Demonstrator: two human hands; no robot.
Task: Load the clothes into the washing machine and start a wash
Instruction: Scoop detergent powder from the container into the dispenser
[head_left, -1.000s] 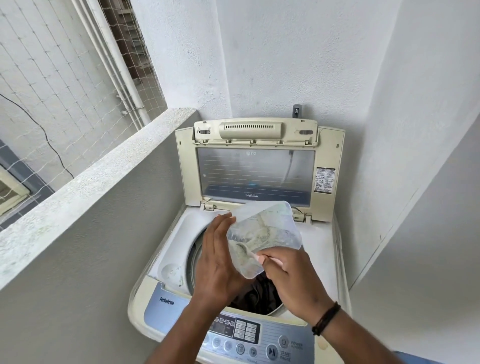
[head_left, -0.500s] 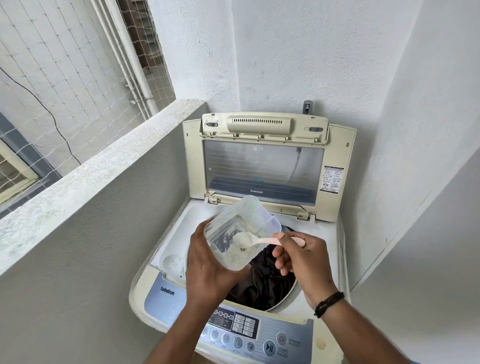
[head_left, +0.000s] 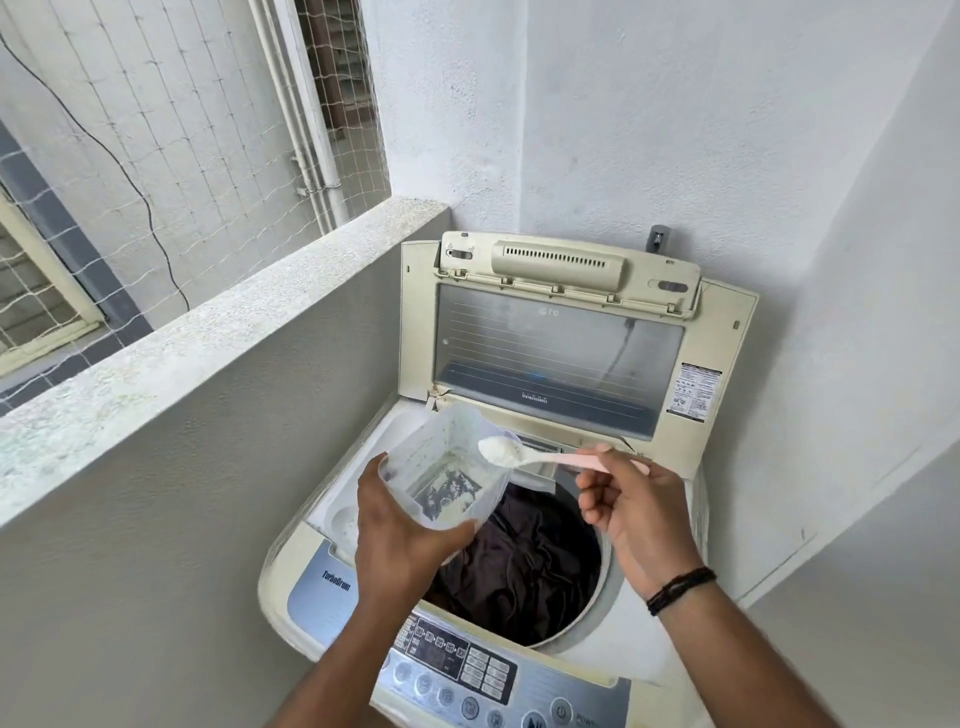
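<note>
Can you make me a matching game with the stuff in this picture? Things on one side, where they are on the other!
Things:
1. spoon
2. plastic tub
3. dark clothes
4. lid

Places:
A. inside the washing machine drum
B. standing open at the back
C. in the left hand
D. in the right hand, heaped with powder

Pairs: 1-D, 2-C, 3-A, 4-B

A cream top-loading washing machine (head_left: 322, 566) stands in the corner, between a low grey parapet wall (head_left: 208, 332) on the left and white walls far and right. Its lid (head_left: 561, 353) stands upright at the far side. Dark clothes (head_left: 524, 561) lie inside the drum. The control panel (head_left: 457, 660) runs along the near edge.
</note>
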